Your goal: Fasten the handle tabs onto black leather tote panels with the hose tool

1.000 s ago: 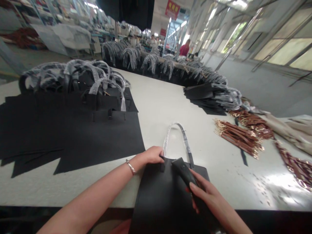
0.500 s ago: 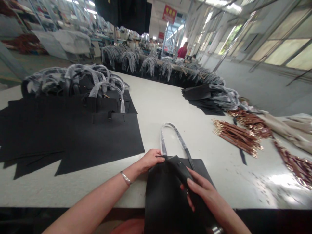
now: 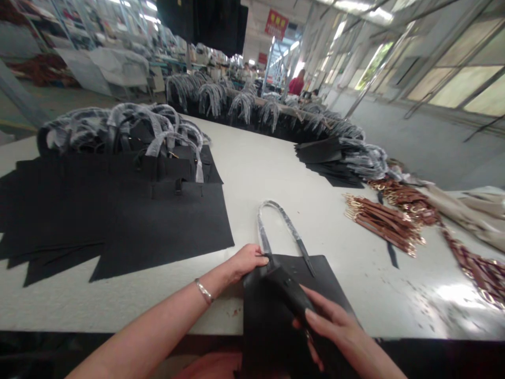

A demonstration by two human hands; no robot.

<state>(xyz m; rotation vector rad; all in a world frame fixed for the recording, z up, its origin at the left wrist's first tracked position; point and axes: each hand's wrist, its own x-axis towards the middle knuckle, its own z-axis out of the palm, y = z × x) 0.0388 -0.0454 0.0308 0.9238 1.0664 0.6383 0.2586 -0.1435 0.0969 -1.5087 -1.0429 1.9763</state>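
Observation:
A black handbag panel or flat tote bag (image 3: 260, 310) lies in front of me, its lower part hanging over the table's near edge. Its looped handle (image 3: 281, 210), wrapped in clear film, points away from me. My left hand (image 3: 250, 259) pinches the bag's top edge at the left foot of the handle. In my right hand (image 3: 329, 318) is a long black piece (image 3: 290, 289), leather-like and curved, held over the bag. The far tip of this piece reaches the left handle foot near my left fingertips. Some right fingers are hidden beneath it; its exact kind is unclear.
Black bags with film-wrapped handles are piled at the left (image 3: 165, 226). More black bags (image 3: 331, 158) lie at the far right. Brown straps with gold clasps (image 3: 386, 223) lie on the white table (image 3: 264, 168) at right. A person in red (image 3: 296, 84) is far back.
The black piece's tip has dropped lower, toward the left handle foot. My right hand has moved slightly down and right. The bag has shifted a little right; my left hand keeps its pinch.

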